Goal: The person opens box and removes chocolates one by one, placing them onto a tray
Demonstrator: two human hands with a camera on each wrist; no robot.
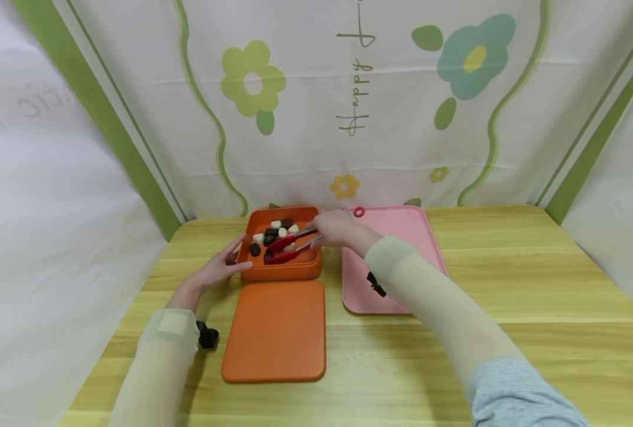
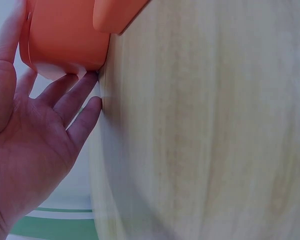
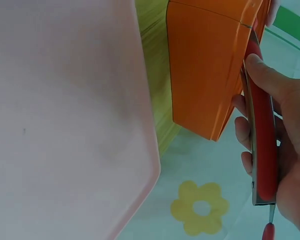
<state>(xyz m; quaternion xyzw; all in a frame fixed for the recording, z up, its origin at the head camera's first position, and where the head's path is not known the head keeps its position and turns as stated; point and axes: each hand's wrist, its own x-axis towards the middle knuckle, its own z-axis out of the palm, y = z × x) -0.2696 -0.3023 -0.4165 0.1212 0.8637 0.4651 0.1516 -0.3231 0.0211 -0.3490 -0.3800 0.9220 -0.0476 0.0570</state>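
My right hand [image 1: 338,228] grips a pair of tongs [image 3: 265,135] with red grips and metal arms. Their red tips [image 1: 280,257] reach down into an orange box [image 1: 284,273], spread a little apart. Inside lie several black pieces [image 1: 255,249] and white pieces [image 1: 258,238], small and rounded or blocky. One dark piece is by the tips; whether they pinch it, I cannot tell. At the box's front left corner rests my left hand [image 1: 217,270], thumb on the front rim and fairly straight fingers [image 2: 77,97] against the left side.
An orange lid [image 1: 276,332] lies flat in front of the box. To the right is a pink tray [image 1: 396,228], partly beneath my right forearm. A red ring [image 1: 359,212] shows behind my right hand. The printed curtain [image 1: 306,148] hangs along the table's back edge.
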